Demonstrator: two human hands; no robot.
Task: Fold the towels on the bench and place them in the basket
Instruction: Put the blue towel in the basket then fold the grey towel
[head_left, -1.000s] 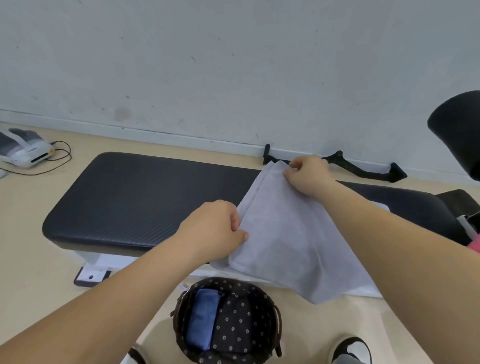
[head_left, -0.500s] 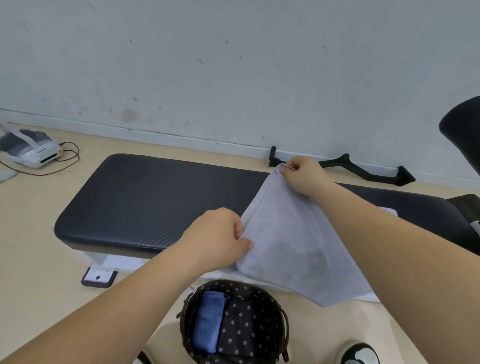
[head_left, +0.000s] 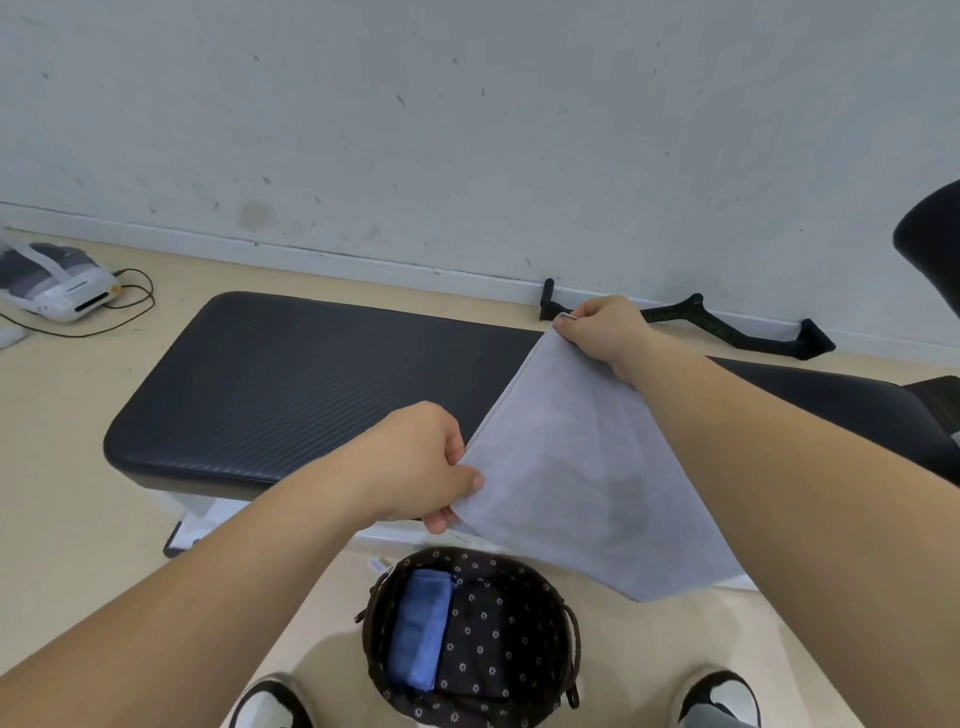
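A pale grey towel (head_left: 576, 483) is stretched above the right half of the black padded bench (head_left: 311, 379), its lower corner hanging past the front edge. My left hand (head_left: 426, 467) pinches the near corner of the towel. My right hand (head_left: 605, 325) pinches the far corner, over the bench's back edge. On the floor below stands a dark round basket (head_left: 519, 639) with a flower-dotted lining, and a folded blue towel (head_left: 421, 629) lies inside it on the left.
A white device with a black cable (head_left: 57, 283) lies on the floor at far left. A black handle bar (head_left: 717, 327) rests along the wall behind the bench. A black chair part (head_left: 935, 244) is at the right edge. My shoes (head_left: 722, 696) flank the basket.
Both hands have kept their grip and the towel edge between them is now pulled straighter and tauter, lifted off the bench. The view has tilted down slightly, showing more of the basket.
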